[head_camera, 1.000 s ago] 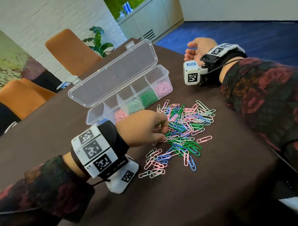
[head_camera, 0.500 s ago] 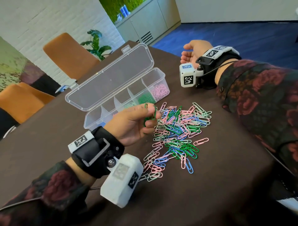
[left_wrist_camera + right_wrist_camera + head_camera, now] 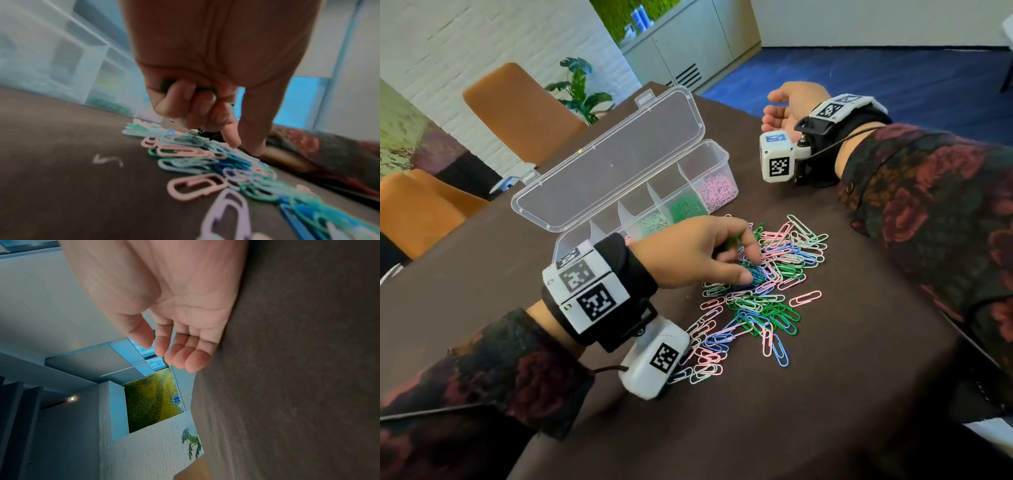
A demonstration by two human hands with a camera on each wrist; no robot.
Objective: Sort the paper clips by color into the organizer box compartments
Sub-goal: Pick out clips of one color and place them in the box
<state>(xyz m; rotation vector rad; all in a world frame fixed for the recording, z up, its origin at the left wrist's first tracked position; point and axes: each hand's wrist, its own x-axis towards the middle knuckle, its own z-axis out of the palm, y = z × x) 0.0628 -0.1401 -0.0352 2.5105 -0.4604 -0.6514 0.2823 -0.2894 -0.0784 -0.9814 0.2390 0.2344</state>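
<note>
Left hand [image 3: 695,253] clutching green wire clips [image 3: 164,84]

Organizer box [image 3: 717,161]: my left hand [image 3: 688,253] hides its near-left compartments; left-wrist view blurs it, contents unreadable.

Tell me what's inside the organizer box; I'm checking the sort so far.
The organizer box shows pink clips in the right end compartment, dark green clips next, then pale green clips. The left hand and its wrist gear cover the remaining compartments.
</note>
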